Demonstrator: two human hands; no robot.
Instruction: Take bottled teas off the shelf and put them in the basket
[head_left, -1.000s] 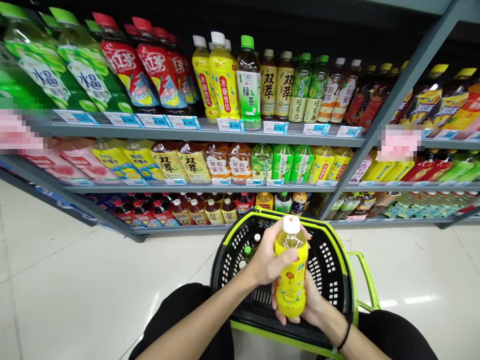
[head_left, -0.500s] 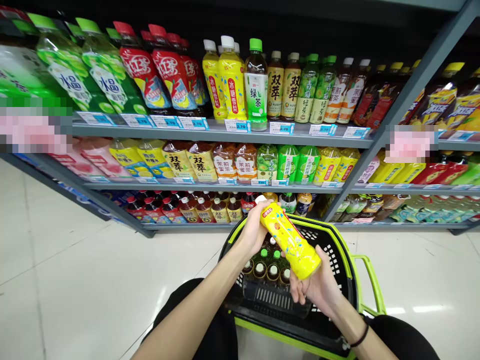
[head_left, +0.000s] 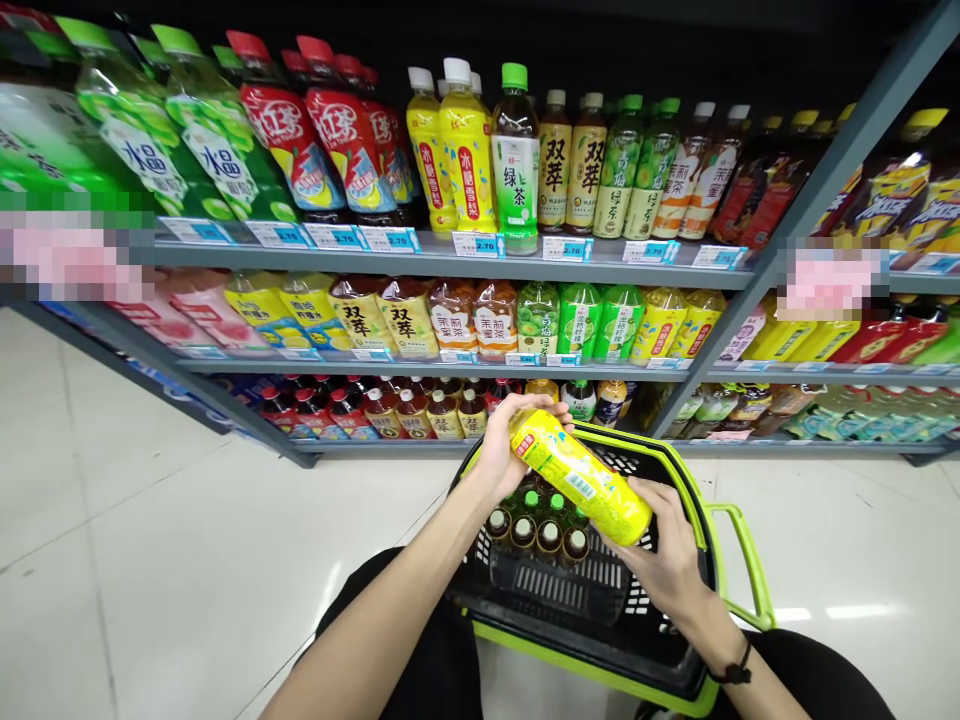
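Note:
A yellow bottle [head_left: 581, 477] is held tilted above the basket, its printed barcode facing up. My left hand [head_left: 510, 440] wraps round its upper end and hides the cap. Around the lower end, at the right, are the fingers and thumb of my right hand [head_left: 667, 540]. Beneath the bottle is the black basket with a lime-green rim [head_left: 592, 675]. Inside it, several bottles [head_left: 549, 537] with white and green caps stand upright at the left side.
Ahead is a grey shelf rack [head_left: 450, 265] with rows of drink bottles on three levels. The basket's green handle [head_left: 750, 560] sticks out at the right. My knees flank the basket, on a pale tiled floor [head_left: 150, 520].
The yellow bottle has been turned about its length, so its barcode now shows. My left hand now covers the cap, and my right hand has shifted its hold on the lower end.

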